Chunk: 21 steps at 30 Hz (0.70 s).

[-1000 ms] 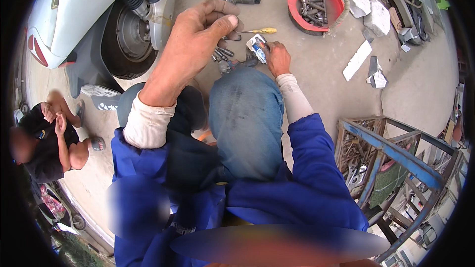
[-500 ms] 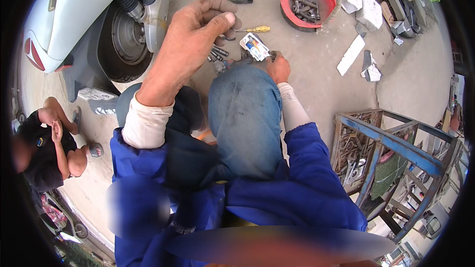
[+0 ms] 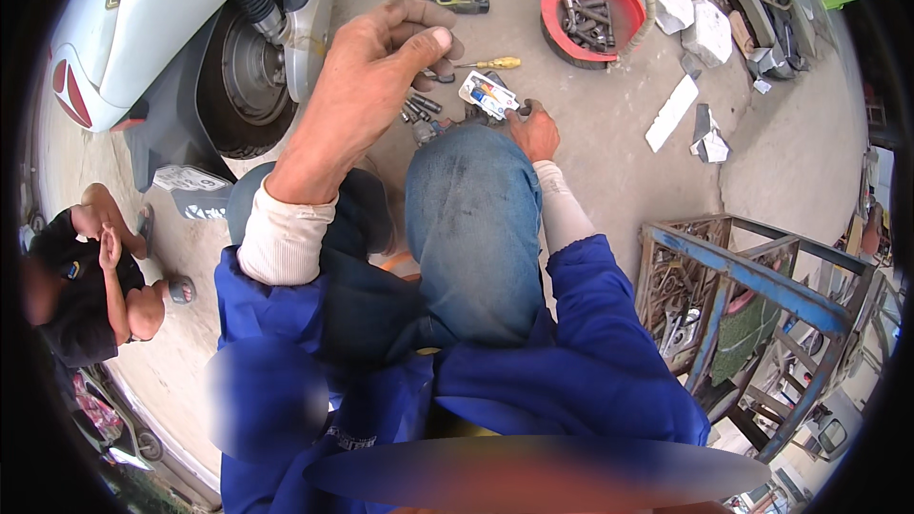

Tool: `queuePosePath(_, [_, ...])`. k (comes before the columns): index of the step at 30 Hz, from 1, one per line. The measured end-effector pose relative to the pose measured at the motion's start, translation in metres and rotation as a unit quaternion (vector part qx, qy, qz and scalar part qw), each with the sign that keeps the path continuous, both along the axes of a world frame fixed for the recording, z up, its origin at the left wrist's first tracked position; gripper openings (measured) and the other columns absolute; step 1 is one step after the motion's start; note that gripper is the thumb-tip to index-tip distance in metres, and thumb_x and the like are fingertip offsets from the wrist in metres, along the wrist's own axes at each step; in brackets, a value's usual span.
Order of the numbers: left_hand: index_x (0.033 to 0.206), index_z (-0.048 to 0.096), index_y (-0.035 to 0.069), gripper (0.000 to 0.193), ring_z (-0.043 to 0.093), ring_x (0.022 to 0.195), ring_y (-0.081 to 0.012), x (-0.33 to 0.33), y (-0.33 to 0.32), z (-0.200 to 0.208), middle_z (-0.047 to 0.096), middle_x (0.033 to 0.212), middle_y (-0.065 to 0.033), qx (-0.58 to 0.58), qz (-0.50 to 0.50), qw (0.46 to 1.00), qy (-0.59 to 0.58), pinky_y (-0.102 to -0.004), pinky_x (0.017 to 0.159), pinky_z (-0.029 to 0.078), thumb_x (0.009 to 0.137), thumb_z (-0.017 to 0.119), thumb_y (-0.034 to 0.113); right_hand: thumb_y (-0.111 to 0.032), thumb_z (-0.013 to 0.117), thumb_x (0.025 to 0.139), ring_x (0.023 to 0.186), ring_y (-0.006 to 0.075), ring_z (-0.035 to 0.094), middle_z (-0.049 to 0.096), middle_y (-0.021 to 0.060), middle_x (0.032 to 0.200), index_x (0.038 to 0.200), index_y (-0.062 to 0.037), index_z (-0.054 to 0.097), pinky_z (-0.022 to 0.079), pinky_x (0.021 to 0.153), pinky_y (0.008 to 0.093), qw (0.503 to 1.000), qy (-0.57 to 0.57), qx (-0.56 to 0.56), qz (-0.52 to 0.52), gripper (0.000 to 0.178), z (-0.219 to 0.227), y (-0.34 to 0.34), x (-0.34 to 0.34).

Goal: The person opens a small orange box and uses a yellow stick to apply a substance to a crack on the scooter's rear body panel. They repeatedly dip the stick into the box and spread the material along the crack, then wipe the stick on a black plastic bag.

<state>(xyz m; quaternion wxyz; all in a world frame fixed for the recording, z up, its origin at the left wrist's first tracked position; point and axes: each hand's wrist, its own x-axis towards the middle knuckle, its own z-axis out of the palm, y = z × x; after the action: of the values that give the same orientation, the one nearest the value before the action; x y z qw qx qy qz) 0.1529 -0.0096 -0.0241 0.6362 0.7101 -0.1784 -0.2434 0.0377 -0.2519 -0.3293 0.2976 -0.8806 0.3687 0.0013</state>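
My left hand (image 3: 388,67) is raised over the floor, its fingers curled in and the thumb bent across toward them. What it may hold is hidden by the fingers. Beyond my knee, my right hand (image 3: 536,130) grips the edge of a small white printed packet (image 3: 487,95) with blue and yellow on it. A yellow-handled screwdriver (image 3: 497,64) lies on the floor just past the left fingertips. Several metal sockets (image 3: 419,107) lie below the left hand, partly covered by my leg. A cordless power tool (image 3: 455,3) rests farther away.
A red bowl (image 3: 550,19) of sockets stands ahead to the right, near white foam blocks (image 3: 707,33). At left is a scooter's rear wheel (image 3: 246,81); a seated person (image 3: 90,276) is behind it. A blue metal rack (image 3: 762,276) stands at right.
The white packet has turned and shifted slightly left in my right hand, showing more of its white face. My left hand stays where it was. The head view has shifted slightly.
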Motion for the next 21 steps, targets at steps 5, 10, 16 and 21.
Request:
queuePosePath(5, [0.129, 0.068, -0.002, 0.032, 0.069, 0.097, -0.0156, 0.001, -0.002, 0.001, 0.077, 0.107, -0.011, -0.003, -0.004, 1.0, 0.001, -0.0294, 0.083, 0.055, 0.107, 0.067, 0.021, -0.058, 0.089, 0.077, 0.143, 0.0514, 0.051, 0.038, 0.0304, 0.165, 0.165, -0.0013, 0.028, 0.049, 0.114, 0.0519, 0.997, -0.006, 0.035, -0.075, 0.121, 0.006, 0.031, 0.021])
queuePosePath(10, [0.128, 0.069, -0.003, 0.031, 0.068, 0.095, -0.0151, -0.002, -0.004, 0.001, 0.077, 0.105, -0.0107, -0.007, -0.006, 1.0, 0.007, -0.0291, 0.082, 0.055, 0.106, 0.067, 0.02, -0.064, 0.089, 0.075, 0.158, 0.0518, 0.026, 0.015, 0.025, 0.176, 0.17, -0.0041, 0.015, 0.039, 0.121, 0.0652, 0.993, 0.017, 0.067, -0.091, 0.135, 0.015, 0.06, 0.055])
queuePosePath(16, [0.128, 0.069, -0.002, 0.029, 0.068, 0.093, -0.0142, -0.005, -0.002, 0.005, 0.077, 0.104, -0.011, 0.0, -0.008, 1.0, 0.005, -0.0287, 0.082, 0.055, 0.107, 0.067, 0.018, -0.066, 0.088, 0.075, 0.162, 0.0469, 0.02, 0.014, 0.0228, 0.177, 0.17, -0.0052, 0.016, 0.035, 0.119, 0.0736, 0.993, 0.057, 0.05, -0.088, 0.134, 0.004, 0.062, 0.073])
queuePosePath(21, [0.128, 0.068, -0.002, 0.029, 0.068, 0.093, -0.0139, -0.006, 0.003, 0.007, 0.077, 0.104, -0.0107, 0.0, -0.008, 1.0, 0.011, -0.0285, 0.081, 0.054, 0.107, 0.067, 0.018, -0.064, 0.089, 0.075, 0.16, 0.045, 0.023, 0.019, 0.0222, 0.175, 0.17, -0.005, 0.018, 0.036, 0.118, 0.0713, 0.997, 0.043, 0.01, -0.069, 0.132, -0.005, 0.059, 0.08])
